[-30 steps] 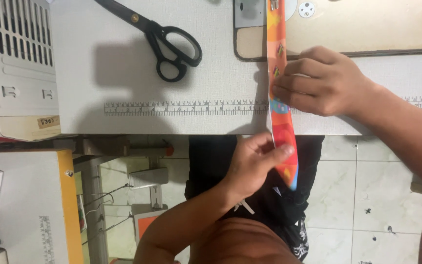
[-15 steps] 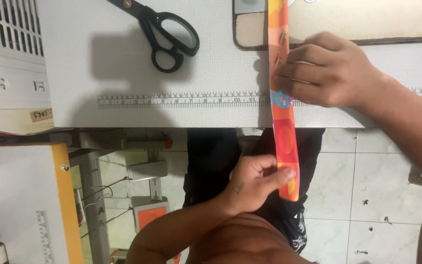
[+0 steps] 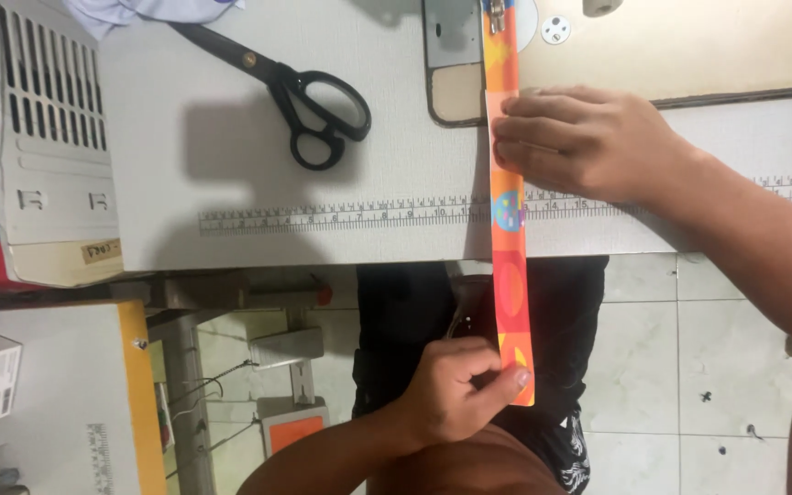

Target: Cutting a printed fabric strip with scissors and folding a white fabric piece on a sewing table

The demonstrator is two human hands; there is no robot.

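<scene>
Orange patterned fabric strip (image 3: 509,275) stretched taut off the sewing table (image 3: 396,211) edge, near end pinched in left hand (image 3: 456,390), right hand (image 3: 588,137) pressing it flat, looks like guiding/feeding step, next probably needs steady tension.

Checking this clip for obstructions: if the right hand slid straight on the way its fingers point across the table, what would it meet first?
The right hand points leftward, fingers pressing the orange strip. Beyond the strip, the black scissors lie roughly in that line, though perhaps slightly off it.

Scissors (image 3: 300,101) (left of strip (image 3: 509,266)) crowd the table (image 3: 231,183)
</scene>
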